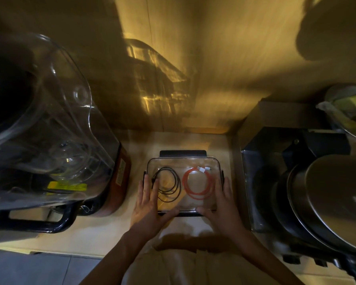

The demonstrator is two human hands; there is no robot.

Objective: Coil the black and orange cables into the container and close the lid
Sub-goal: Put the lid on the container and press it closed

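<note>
A clear rectangular container (pixel 183 161) with black latch flaps sits on the pale counter. Its transparent lid lies on top. Through the lid I see a coiled black cable (pixel 169 187) on the left and a coiled orange cable (pixel 197 185) with white plugs on the right. My left hand (pixel 147 204) lies flat on the lid's left side, fingers spread, thumb along the near edge. My right hand (pixel 224 204) presses flat on the lid's right side, thumb at the near edge. The near latch is partly hidden by my thumbs.
A large clear blender jug (pixel 41 120) on a dark base stands at the left. Stacked metal pans (pixel 327 198) and a dark appliance (pixel 275 161) crowd the right. A wooden wall rises behind the container. Bare counter shows on both sides of the container.
</note>
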